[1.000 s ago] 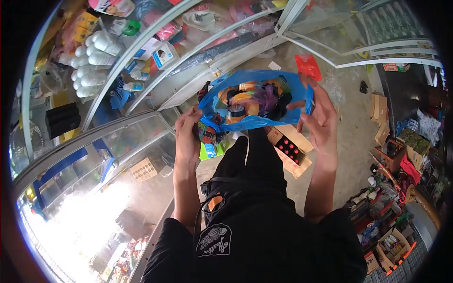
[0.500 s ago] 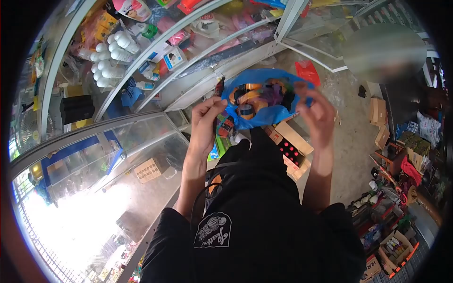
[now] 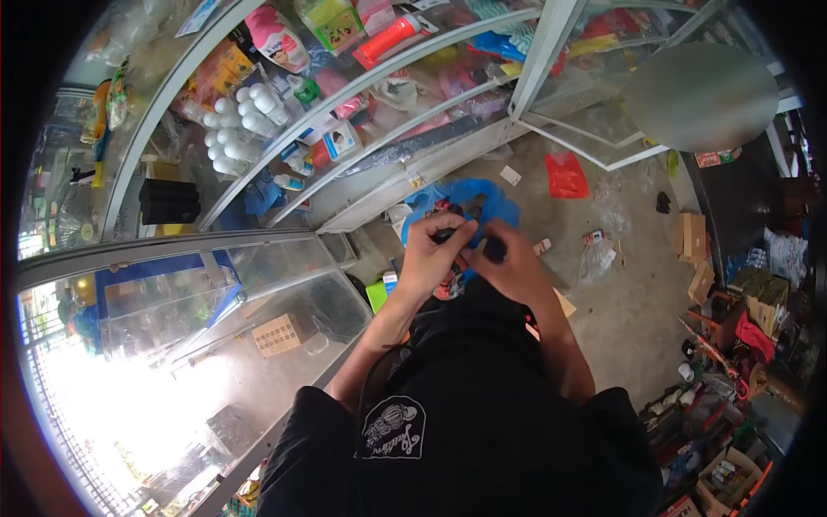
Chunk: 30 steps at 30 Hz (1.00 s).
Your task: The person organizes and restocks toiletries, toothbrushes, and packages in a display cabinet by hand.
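My left hand [image 3: 433, 257] is closed, thumb and fingers pinching a small black object [image 3: 443, 234]. Close beside it, my right hand [image 3: 515, 265] curls around another small dark object [image 3: 495, 250]; I cannot tell what kind either one is. Behind both hands sits a crumpled blue plastic bag [image 3: 493, 200], its opening partly hidden by the fingers. Red and black patterned items [image 3: 450, 286] show below the gap between my hands, near my lap.
Glass display shelves [image 3: 379, 86] with packets and white bulb-shaped items [image 3: 245, 129] stand in front. A red plastic bag [image 3: 566, 176] and a clear bag [image 3: 596, 260] lie on the floor. Boxes and mixed goods [image 3: 724, 478] crowd the right side. A person stands at the upper right.
My hands have come together from the two sides of the blue bag, which was spread wide around orange, purple and black contents. Its mouth is now crumpled, and dark objects are in my fingers.
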Tool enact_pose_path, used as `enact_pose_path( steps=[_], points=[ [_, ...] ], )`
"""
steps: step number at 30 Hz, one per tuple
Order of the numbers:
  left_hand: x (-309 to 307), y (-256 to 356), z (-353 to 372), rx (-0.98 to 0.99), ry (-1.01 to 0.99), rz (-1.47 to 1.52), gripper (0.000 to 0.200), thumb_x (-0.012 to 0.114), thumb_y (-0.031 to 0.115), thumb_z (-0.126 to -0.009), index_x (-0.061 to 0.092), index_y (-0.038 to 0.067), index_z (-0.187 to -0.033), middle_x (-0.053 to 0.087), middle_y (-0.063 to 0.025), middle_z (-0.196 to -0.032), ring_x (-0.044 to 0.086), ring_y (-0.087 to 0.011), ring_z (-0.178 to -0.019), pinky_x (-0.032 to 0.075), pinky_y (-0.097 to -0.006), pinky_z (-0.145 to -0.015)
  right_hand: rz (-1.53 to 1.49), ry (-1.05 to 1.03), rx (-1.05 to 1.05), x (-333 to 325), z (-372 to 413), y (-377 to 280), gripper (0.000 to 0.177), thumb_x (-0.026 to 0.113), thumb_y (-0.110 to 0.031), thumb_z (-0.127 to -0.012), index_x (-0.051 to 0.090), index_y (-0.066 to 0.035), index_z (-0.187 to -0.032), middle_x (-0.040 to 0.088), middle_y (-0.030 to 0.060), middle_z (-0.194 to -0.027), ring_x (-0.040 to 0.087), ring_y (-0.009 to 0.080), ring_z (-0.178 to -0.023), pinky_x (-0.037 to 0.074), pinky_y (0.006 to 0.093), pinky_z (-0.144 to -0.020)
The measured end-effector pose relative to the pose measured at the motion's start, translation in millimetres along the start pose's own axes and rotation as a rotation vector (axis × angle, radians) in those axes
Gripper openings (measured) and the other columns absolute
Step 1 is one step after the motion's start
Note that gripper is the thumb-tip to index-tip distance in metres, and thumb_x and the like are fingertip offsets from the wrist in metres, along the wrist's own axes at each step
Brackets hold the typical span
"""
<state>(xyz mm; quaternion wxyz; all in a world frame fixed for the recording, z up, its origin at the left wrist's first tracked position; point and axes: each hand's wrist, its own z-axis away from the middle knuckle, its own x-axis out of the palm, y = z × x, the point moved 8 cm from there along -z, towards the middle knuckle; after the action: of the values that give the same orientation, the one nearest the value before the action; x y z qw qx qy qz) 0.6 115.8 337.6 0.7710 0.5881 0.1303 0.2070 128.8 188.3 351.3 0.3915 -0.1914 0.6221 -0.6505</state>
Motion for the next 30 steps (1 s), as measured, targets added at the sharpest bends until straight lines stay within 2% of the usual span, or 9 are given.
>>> enact_pose_path(
  steps=[3, 6, 10, 17, 18, 19, 23, 27, 30],
  points=[
    [2, 9, 8, -0.071, 0.029, -0.022, 0.015, 0.072, 0.011, -0.098, 0.077, -0.002, -0.093, 0.066, -0.0021, -0.086, 0.062, -0.0071, -0.065, 0.046, -0.0229, -0.051, -0.010, -0.039, -0.101, 3, -1, 11, 0.020, 0.075, -0.015, -0.091, 0.065, 0.001, -0.096, 0.059, 0.0059, -0.080, 0.053, 0.0162, -0.073, 0.043, 0.0312, -0.067],
    [5, 14, 11, 0.208, -0.006, -0.010, 0.017, 0.073, 0.013, -0.098, 0.077, -0.003, -0.093, 0.066, -0.0017, -0.087, 0.062, -0.0086, -0.056, 0.043, -0.0239, -0.042, -0.323, -0.073, 0.047, 11, 3, 18, 0.020, 0.071, -0.017, -0.095, 0.067, 0.002, -0.095, 0.061, 0.0017, -0.081, 0.052, 0.0109, -0.074, 0.042, 0.0280, -0.067],
    [-15, 43, 26, 0.033, -0.028, -0.051, 0.026, 0.070, 0.021, -0.100, 0.078, -0.002, -0.092, 0.066, -0.0037, -0.083, 0.056, -0.0077, -0.053, 0.043, -0.0247, -0.044, -0.469, -0.041, 0.021, 10, 16, 15, 0.023, 0.068, -0.021, -0.099, 0.070, 0.001, -0.093, 0.062, -0.0021, -0.083, 0.052, 0.0063, -0.075, 0.041, 0.0246, -0.068],
    [-226, 124, 111, 0.074, 0.719, -0.334, 0.023, 0.073, 0.022, -0.098, 0.079, 0.000, -0.100, 0.071, -0.0007, -0.078, 0.055, -0.0037, -0.062, 0.045, -0.0240, -0.056, -0.428, 0.018, -0.011, -21, 18, -1, 0.024, 0.067, -0.019, -0.097, 0.061, -0.003, -0.080, 0.055, 0.0010, -0.075, 0.049, 0.0080, -0.070, 0.034, 0.0263, -0.063],
    [-262, 139, 114, 0.368, 0.800, -0.495, 0.025, 0.073, 0.024, -0.098, 0.078, 0.000, -0.098, 0.070, -0.0002, -0.076, 0.054, -0.0027, -0.062, 0.041, -0.0233, -0.054, -0.414, 0.009, -0.005, -20, 20, 0, 0.024, 0.067, -0.019, -0.097, 0.061, -0.003, -0.080, 0.055, 0.0009, -0.075, 0.050, 0.0082, -0.070, 0.035, 0.0263, -0.063],
    [-281, 156, 119, 0.204, 0.861, -0.470, 0.031, 0.071, 0.030, -0.099, 0.078, 0.000, -0.097, 0.071, -0.0017, -0.075, 0.056, -0.0033, -0.062, 0.043, -0.0226, -0.055, -0.400, 0.002, -0.001, -19, 21, 4, 0.023, 0.067, -0.019, -0.097, 0.061, -0.003, -0.081, 0.055, 0.0009, -0.075, 0.050, 0.0083, -0.070, 0.035, 0.0262, -0.064],
    [-387, 168, 76, 0.160, 0.837, -0.318, 0.043, 0.066, 0.042, -0.100, 0.078, 0.001, -0.106, 0.072, -0.0052, -0.077, 0.062, -0.0087, -0.063, 0.045, -0.0242, -0.058, -0.328, 0.023, 0.001, -15, 25, 7, 0.022, 0.068, -0.018, -0.096, 0.062, -0.002, -0.082, 0.055, 0.0005, -0.075, 0.050, 0.0083, -0.071, 0.036, 0.0262, -0.065],
    [-511, 173, 15, 0.353, 1.002, -0.611, 0.053, 0.064, 0.047, -0.100, 0.074, -0.001, -0.118, 0.075, -0.0109, -0.091, 0.069, -0.0192, -0.085, 0.051, -0.0314, -0.080, -0.277, 0.021, -0.003, -21, 29, 17, 0.017, 0.068, -0.016, -0.097, 0.066, 0.000, -0.090, 0.058, -0.0015, -0.077, 0.051, 0.0064, -0.072, 0.039, 0.0250, -0.066],
    [-519, 174, -4, 0.297, 0.973, -0.586, 0.058, 0.062, 0.049, -0.100, 0.070, -0.004, -0.122, 0.075, -0.0172, -0.103, 0.068, -0.0242, -0.099, 0.050, -0.0334, -0.091, -0.265, -0.006, 0.001, -29, 33, 31, 0.014, 0.067, -0.012, -0.098, 0.070, 0.002, -0.100, 0.061, -0.0043, -0.080, 0.052, 0.0032, -0.074, 0.041, 0.0224, -0.065]
  ],
)
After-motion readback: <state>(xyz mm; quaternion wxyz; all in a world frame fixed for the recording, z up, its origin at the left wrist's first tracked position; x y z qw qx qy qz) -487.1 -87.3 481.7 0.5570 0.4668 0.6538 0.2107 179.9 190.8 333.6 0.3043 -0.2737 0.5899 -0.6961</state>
